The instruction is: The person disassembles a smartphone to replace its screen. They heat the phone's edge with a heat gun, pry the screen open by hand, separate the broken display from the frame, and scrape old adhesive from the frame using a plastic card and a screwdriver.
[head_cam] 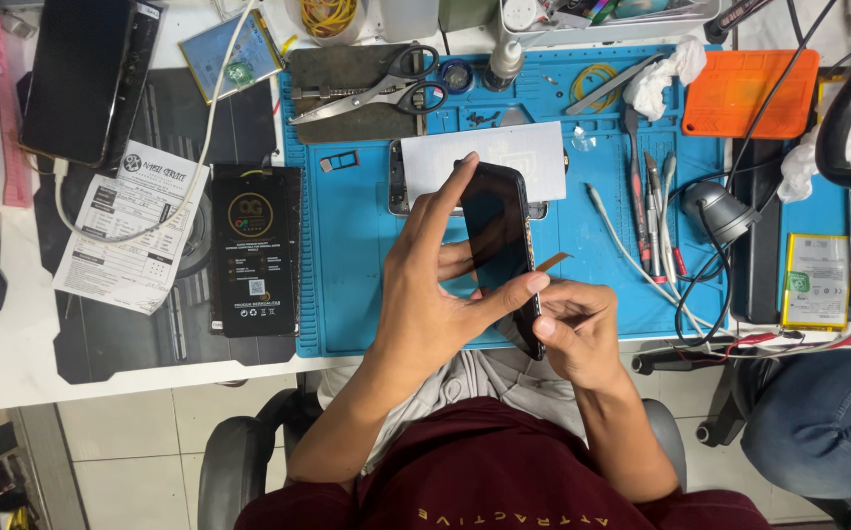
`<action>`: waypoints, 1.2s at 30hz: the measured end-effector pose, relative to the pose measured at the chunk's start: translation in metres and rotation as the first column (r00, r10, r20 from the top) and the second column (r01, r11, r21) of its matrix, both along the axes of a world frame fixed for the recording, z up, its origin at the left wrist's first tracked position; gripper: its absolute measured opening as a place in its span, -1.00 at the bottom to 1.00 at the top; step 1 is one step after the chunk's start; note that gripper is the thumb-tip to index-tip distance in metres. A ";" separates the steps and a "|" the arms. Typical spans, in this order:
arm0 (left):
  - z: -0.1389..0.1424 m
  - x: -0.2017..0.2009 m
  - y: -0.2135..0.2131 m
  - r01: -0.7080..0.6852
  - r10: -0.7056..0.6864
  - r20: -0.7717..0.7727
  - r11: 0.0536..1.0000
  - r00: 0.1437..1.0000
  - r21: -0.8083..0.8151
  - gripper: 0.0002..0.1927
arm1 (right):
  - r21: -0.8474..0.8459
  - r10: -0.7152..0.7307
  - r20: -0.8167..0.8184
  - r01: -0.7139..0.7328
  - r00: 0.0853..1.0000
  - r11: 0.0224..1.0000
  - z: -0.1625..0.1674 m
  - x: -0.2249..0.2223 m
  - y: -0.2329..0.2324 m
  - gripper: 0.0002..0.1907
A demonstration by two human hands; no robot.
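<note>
Two hands meet over the blue work mat (347, 255) in the head view, both on a black phone screen panel (496, 245) held just above the mat's near edge, tilted w/ its top end pointing away from the person. Left hand (435, 294) wraps it from the left: index finger stretched up along the panel's far corner, thumb laid across the lower face, so the hand is clamped on the panel. Right hand (575, 329) is curled at the panel's bottom right edge, fingertips pinched together on it; a thin brown flex strip (551, 261) sticks out there, though whether the fingers grip the strip itself is hard to tell.

Containers: a clear cup (327, 18) at the desk's far edge holds yellow rubber bands; a white tray (602, 15) to its right holds small tools & bits, too blurred to sort.

On the mat behind the panel lies a phone body (401, 191) under a white sheet (504, 152). Scissors (386, 90) rest on a grey pad at the mat's top left; tweezers & drivers (651, 206) lie in a row at the right. A black box (255, 250) sits just left of the mat, an orange pad (744, 93) at top right.
</note>
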State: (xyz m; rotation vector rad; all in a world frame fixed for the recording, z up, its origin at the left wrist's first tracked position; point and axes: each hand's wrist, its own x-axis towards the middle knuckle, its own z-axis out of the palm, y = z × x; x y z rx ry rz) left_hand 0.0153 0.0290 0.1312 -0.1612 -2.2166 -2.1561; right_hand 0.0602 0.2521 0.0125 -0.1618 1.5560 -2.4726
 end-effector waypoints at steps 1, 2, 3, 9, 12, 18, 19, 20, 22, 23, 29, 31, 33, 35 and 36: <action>0.000 0.000 0.000 0.003 -0.003 -0.004 1.000 1.000 0.007 0.00 | 0.002 -0.002 -0.001 0.002 1.000 1.000 -0.001 0.001 0.001 -0.70; 0.000 0.000 0.000 0.006 -0.006 -0.008 1.000 1.000 0.015 -0.01 | 0.005 -0.005 -0.001 0.005 1.000 1.000 -0.001 0.002 0.001 -0.70; -0.001 0.000 0.000 0.008 -0.007 -0.015 1.000 1.000 0.021 -0.01 | 0.008 -0.003 -0.008 0.003 1.000 1.000 -0.001 0.002 0.002 -0.71; -0.002 0.000 -0.002 0.052 -0.052 0.003 0.997 0.999 0.052 0.00 | -0.011 -0.020 -0.046 0.019 0.999 1.000 -0.002 0.003 0.001 -0.71; -0.002 0.000 -0.002 0.069 -0.069 -0.002 0.995 0.998 0.073 -0.01 | 0.019 -0.023 -0.051 0.024 0.998 1.000 0.001 0.002 0.001 -0.71; -0.004 -0.002 -0.003 0.085 -0.087 0.020 0.993 0.996 0.086 -0.01 | 0.042 0.012 -0.080 -0.008 0.997 0.999 0.015 -0.002 -0.003 -0.71; -0.004 -0.002 -0.004 0.093 -0.095 0.015 0.991 0.995 0.098 -0.01 | 0.030 0.025 -0.086 -0.022 0.996 0.999 0.016 -0.003 -0.004 -0.72; -0.004 -0.002 -0.004 0.100 -0.102 0.009 0.989 0.995 0.109 0.00 | 0.016 0.038 -0.093 -0.037 0.995 0.999 0.017 -0.003 -0.004 -0.73; -0.005 -0.002 -0.006 0.114 -0.117 0.018 0.986 0.993 0.121 0.01 | 0.051 0.007 -0.060 -0.004 0.998 0.999 0.017 -0.004 -0.005 -0.71; -0.006 -0.003 -0.007 0.119 -0.124 0.033 0.985 0.992 0.122 0.02 | 0.068 -0.009 -0.043 0.012 0.999 0.998 0.016 -0.004 -0.004 -0.71; -0.010 -0.002 -0.012 0.181 -0.183 0.005 0.977 0.983 0.110 0.10 | 0.039 0.008 0.001 -0.008 1.000 0.999 0.009 -0.002 -0.001 -0.73; -0.011 -0.002 -0.012 0.174 -0.177 0.025 0.979 0.984 0.107 0.10 | 0.046 0.005 0.010 -0.005 1.000 0.999 0.009 -0.002 -0.002 -0.74; -0.012 -0.001 -0.011 0.149 -0.153 0.038 0.983 0.987 0.106 0.11 | 0.052 0.005 0.008 -0.006 1.000 0.999 0.013 -0.002 -0.004 -0.75; -0.012 -0.001 -0.011 0.169 -0.178 0.059 0.977 0.982 0.129 0.11 | 0.054 0.016 -0.007 -0.016 1.000 0.998 0.018 -0.002 -0.008 -0.76; -0.013 -0.001 -0.011 0.180 -0.191 0.068 0.974 0.979 0.140 0.12 | 0.076 0.013 -0.036 -0.010 0.999 0.997 0.021 -0.002 -0.009 -0.76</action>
